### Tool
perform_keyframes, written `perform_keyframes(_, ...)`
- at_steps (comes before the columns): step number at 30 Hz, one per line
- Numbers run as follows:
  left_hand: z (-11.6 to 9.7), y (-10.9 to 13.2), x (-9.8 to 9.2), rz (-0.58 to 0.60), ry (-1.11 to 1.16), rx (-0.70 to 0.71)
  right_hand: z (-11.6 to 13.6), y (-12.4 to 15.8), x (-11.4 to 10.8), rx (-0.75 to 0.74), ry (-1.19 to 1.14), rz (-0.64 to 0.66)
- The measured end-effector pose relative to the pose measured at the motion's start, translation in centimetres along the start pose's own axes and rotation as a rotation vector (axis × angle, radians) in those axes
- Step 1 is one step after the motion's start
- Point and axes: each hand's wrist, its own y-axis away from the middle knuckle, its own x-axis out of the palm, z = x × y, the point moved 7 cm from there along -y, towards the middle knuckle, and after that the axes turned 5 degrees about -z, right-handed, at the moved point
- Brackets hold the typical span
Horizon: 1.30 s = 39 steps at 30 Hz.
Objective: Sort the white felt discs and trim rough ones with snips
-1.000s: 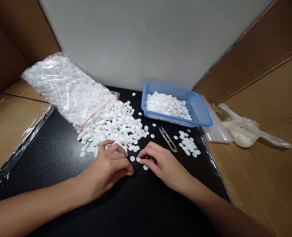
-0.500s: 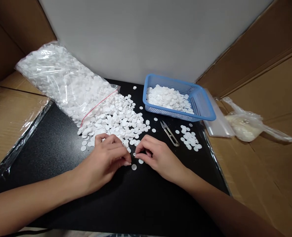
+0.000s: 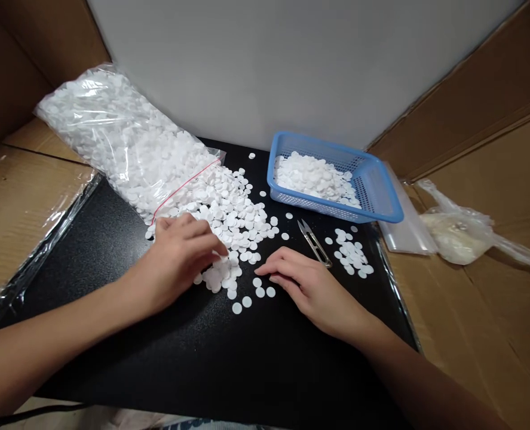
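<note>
A heap of small white discs (image 3: 229, 212) spills from a clear zip bag (image 3: 121, 143) onto the black mat (image 3: 229, 358). My left hand (image 3: 179, 260) lies over the near edge of the heap, fingers curved down on the discs. My right hand (image 3: 312, 286) rests flat on the mat, fingers stretched toward a few loose discs (image 3: 258, 291). It holds nothing. Small thread snips (image 3: 313, 242) lie just beyond my right hand.
A blue plastic basket (image 3: 381, 203) with white discs in it stands at the back right. A small cluster of discs (image 3: 352, 254) lies in front of it. Cardboard walls flank both sides. A crumpled plastic bag (image 3: 462, 236) sits on the right cardboard.
My left hand has moved left and forward onto the heap, dragging discs nearer. My right hand has opened out flat; the two hands have parted. The view shifted slightly.
</note>
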Motion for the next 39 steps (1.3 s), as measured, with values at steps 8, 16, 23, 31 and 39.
perform_keyframes(8,2.4,-0.8,-0.3,0.123,0.069,-0.059,1.2,0.6,2.4,0.108,-0.188,0.169)
perform_keyframes(16,-1.3,0.5,2.0,0.455,0.124,0.231,1.8,-0.1,4.1,0.044,0.016,-0.040)
perform_keyframes(23,-0.4,0.4,2.5,0.310,-0.101,0.295,1.4,-0.3,3.8,0.068,0.099,-0.069)
perform_keyframes(31,-2.0,1.1,2.7,0.314,-0.009,0.338,0.1,-0.3,1.9,0.249,-0.027,0.062)
perform_keyframes(39,-2.9,1.2,2.3,0.277,-0.069,0.456,-0.9,-0.4,0.8,0.238,0.021,0.038)
